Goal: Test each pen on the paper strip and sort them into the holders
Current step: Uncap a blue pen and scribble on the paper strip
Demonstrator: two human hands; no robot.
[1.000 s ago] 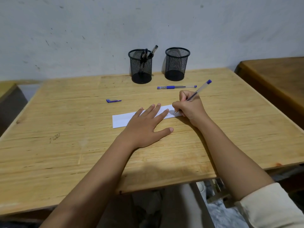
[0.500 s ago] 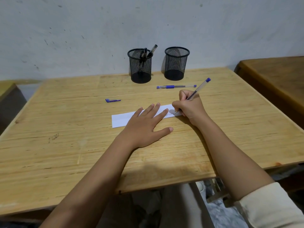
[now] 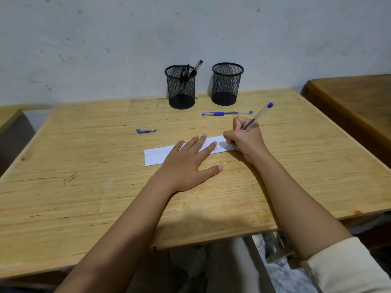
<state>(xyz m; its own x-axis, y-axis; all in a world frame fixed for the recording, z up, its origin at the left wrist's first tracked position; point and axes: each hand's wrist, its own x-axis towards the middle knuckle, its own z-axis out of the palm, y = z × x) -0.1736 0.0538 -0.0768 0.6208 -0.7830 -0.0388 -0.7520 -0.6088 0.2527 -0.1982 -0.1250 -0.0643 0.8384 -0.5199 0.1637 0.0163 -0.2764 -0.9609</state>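
A white paper strip [image 3: 157, 155] lies across the middle of the wooden table [image 3: 84, 197]. My left hand [image 3: 187, 163] lies flat on it with fingers spread. My right hand [image 3: 245, 140] grips a clear blue pen [image 3: 259, 115], its tip on the strip's right end beside a row of scribbles. A loose blue pen cap [image 3: 146, 130] lies left of the strip. Another capped blue pen [image 3: 226, 113] lies behind my right hand. Two black mesh holders stand at the wall: the left holder [image 3: 182, 89] has a few dark pens in it, the right holder [image 3: 226, 84] looks empty.
A darker wooden table [image 3: 355, 98] stands close on the right, and another surface edge [image 3: 8, 117] shows at the far left. The grey wall rises directly behind the holders. A small pencil mark [image 3: 70, 178] sits on the tabletop's left side.
The pen tip has crept slightly right along the strip, adding scribble marks. My left hand keeps its place on the paper.
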